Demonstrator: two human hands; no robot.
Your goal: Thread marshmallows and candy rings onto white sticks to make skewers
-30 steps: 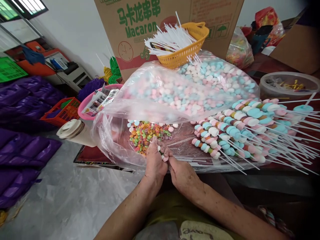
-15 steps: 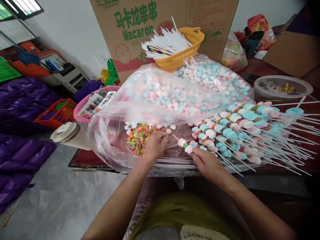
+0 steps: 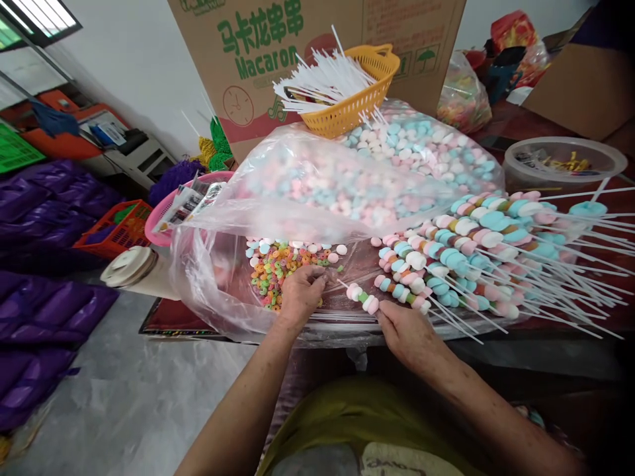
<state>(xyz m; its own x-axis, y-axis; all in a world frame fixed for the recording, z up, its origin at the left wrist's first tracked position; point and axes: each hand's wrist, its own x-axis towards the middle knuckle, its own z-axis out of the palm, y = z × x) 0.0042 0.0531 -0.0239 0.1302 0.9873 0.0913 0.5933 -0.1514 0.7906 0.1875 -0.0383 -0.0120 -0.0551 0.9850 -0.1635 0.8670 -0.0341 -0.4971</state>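
Observation:
My right hand (image 3: 404, 328) is closed on a candy skewer (image 3: 363, 299), a thin white stick threaded with pink and white marshmallows and a green piece. The bare tip of the stick points up and left. My left hand (image 3: 301, 292) is beside the pile of ring gummies (image 3: 272, 266), thumb and fingers drawn together; whatever they may pinch is too small to make out. A small green gummy (image 3: 340, 268) lies on the plastic just right of the left fingertips. Finished-looking marshmallow skewers (image 3: 456, 254) are heaped to the right of my right hand.
Behind my hands lies a clear plastic bag (image 3: 317, 178) full of pastel marshmallows. A yellow basket (image 3: 347, 119) of white sticks rests on it, before a cardboard box (image 3: 317, 26). A pink basin (image 3: 161, 221) and lidded cup (image 3: 143, 271) stand left, a clear tub (image 3: 526, 168) right.
My left hand has shifted a little left and down, away from the skewer tip. The right hand with the skewer has moved slightly left. The green gummy on the plastic now shows.

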